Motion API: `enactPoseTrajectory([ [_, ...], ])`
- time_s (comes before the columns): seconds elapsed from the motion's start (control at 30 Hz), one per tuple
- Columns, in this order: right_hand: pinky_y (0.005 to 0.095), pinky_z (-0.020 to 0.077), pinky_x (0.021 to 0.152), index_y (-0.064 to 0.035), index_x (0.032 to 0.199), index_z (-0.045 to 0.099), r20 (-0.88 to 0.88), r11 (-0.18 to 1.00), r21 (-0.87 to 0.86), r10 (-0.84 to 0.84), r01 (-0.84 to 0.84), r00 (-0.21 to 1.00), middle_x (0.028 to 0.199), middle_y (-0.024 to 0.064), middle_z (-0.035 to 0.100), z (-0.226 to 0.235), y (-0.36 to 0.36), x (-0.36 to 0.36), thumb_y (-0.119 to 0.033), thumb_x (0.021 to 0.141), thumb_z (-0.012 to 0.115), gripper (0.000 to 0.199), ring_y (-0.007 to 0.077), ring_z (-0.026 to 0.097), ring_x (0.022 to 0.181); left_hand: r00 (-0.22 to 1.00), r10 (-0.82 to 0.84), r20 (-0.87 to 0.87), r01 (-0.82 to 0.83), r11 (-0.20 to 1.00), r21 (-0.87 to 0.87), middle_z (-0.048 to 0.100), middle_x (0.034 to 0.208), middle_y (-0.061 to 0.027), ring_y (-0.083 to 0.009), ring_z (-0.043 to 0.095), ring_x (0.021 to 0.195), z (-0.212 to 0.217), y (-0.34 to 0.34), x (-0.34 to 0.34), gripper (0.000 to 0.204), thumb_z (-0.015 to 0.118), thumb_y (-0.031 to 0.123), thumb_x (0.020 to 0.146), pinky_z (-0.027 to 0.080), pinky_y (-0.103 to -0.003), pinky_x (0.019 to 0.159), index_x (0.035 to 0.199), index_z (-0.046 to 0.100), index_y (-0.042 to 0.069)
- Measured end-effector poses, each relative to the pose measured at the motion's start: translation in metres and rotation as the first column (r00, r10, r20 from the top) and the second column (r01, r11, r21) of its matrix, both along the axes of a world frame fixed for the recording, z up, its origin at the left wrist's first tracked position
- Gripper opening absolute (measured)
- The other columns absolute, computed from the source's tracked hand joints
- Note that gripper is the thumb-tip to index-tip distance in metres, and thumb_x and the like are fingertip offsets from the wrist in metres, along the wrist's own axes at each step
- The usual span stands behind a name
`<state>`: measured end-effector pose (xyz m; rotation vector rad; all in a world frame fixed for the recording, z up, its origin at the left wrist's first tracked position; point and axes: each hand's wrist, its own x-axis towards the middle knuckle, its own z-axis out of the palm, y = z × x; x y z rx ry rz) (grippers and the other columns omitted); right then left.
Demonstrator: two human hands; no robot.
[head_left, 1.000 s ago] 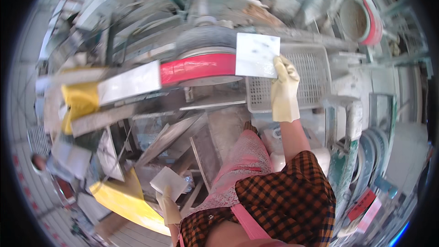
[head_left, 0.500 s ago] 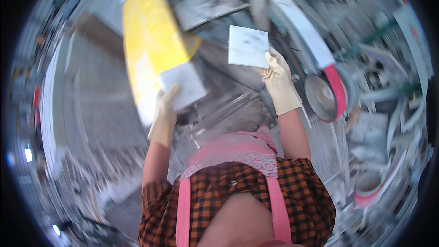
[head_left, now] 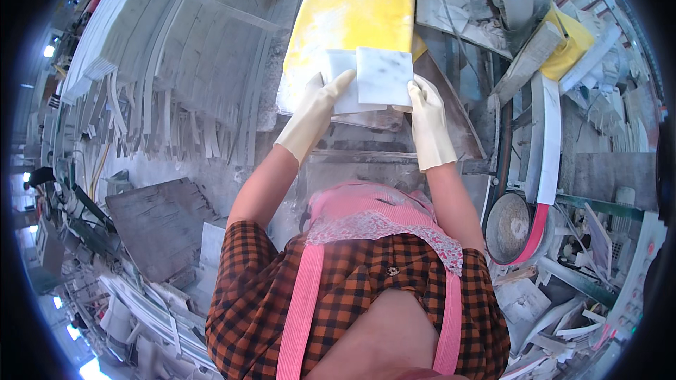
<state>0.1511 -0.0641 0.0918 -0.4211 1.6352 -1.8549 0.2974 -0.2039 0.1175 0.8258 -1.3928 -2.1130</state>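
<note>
Two square white marble-like tiles are in my gloved hands, over the near end of a long yellow-covered surface [head_left: 352, 3] dusted with white. My left hand [head_left: 313, 111] is closed on the left tile [head_left: 341, 61], thumb on its face. The right tile [head_left: 384, 74] shows dark grey patches and overlaps the left tile's right side in front. My right hand [head_left: 429, 118] grips it at its lower right corner, the thumb along the edge. Both hands wear cream rubber gloves. The fingers behind the tiles are hidden.
Long pale strips [head_left: 218, 35] are stacked at the left. To the right stands a dusty wheel [head_left: 508, 224] with a white-and-pink belt [head_left: 548, 148] running round it. A yellow cloth [head_left: 572, 46] lies beyond, and a brown board [head_left: 160, 225] leans at lower left.
My hands have come together, bringing the separated tiles into overlap. The view has turned, so the yellow surface now lies straight ahead beneath the tiles.
</note>
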Motion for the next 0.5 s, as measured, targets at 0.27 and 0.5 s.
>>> enactPoseTrajectory([
  [0.27,0.0392,0.0525,0.081,0.0049,0.111,0.064,-0.62,0.958,0.221,0.282,-0.182,0.732,0.098,0.0194,0.071,-0.012,-0.028,-0.015,-0.021,0.098,0.061,0.029,0.0331,0.068,0.085,0.994,-0.11,0.018,0.108,0.989,0.098,0.062,0.129,-0.0193,-0.0272,0.068,0.111,-0.016,-0.019,0.002,0.067,0.071,0.033,0.092,0.06,-0.039,0.088,0.141,0.048,-0.007],
  [0.5,0.042,0.0538,0.091,-0.0004,0.137,0.052,-0.536,0.945,0.243,0.32,-0.22,0.781,0.118,0.0196,0.072,-0.019,-0.041,-0.004,-0.036,0.08,0.086,0.075,0.0339,0.07,0.11,0.998,-0.057,-0.029,0.062,0.977,0.203,0.062,0.132,-0.0207,-0.0291,0.067,0.116,-0.033,-0.019,-0.013,0.057,0.064,0.027,0.096,0.061,-0.042,0.089,0.14,0.051,-0.006],
])
